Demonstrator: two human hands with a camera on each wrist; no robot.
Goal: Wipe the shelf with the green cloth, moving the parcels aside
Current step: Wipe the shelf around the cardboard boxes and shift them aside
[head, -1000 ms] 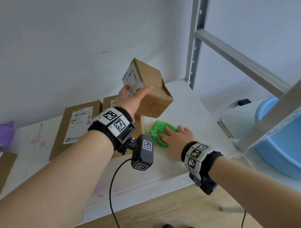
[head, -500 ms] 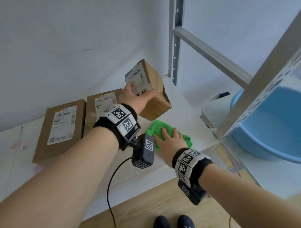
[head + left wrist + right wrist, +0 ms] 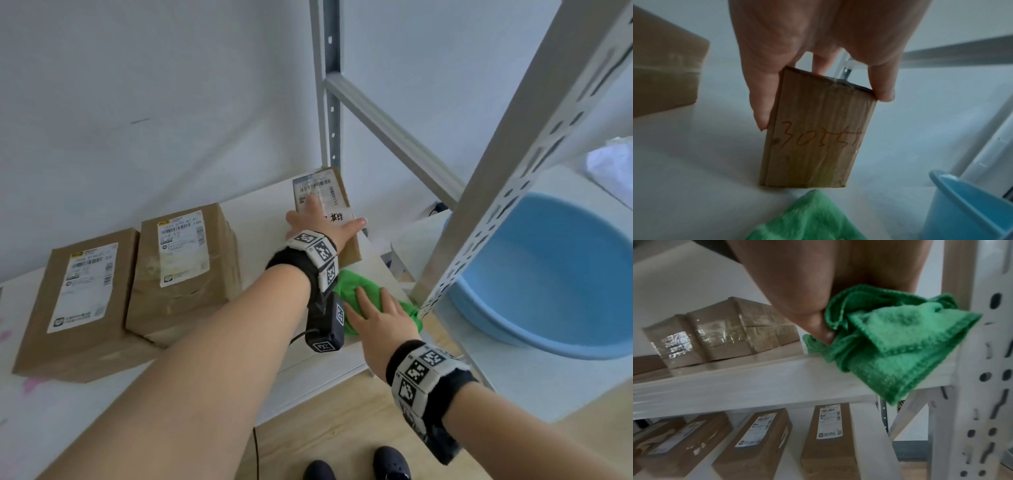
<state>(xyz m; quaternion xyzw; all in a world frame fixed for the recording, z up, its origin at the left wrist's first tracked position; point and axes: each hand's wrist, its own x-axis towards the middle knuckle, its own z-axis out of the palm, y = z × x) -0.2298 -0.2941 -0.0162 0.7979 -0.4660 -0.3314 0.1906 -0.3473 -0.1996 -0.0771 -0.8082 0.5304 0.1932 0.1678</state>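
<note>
Green terry cloth [image 3: 371, 301] sits bunched at the front right corner of the white shelf board [image 3: 260, 212], right against the perforated grey steel upright [image 3: 513, 192], and your right hand [image 3: 380, 322] lies on top of it with fingers laid out fairly flat; in the right wrist view your thumb tucks into the folds, and one flap hangs over the shelf's front edge. Your left hand [image 3: 322, 226] is spread over the top of the small brown cardboard parcel with a white barcode label [image 3: 323, 202], thumb and fingers curled down its sides, and the left wrist view shows the parcel's base on or just at the shelf, close behind the cloth. Two larger brown taped parcels [image 3: 137, 281] lie flat further left. Watch the overhanging flap: a pull toward you would likely drag the whole cloth off the edge. The small parcel stands tall and narrow, so letting go carelessly or brushing it with your wiping hand could tip it, perhaps toward the round blue plastic basin [image 3: 548, 274] beyond the upright. It also covers ground behind the cloth, so that patch may go unwiped.
</note>
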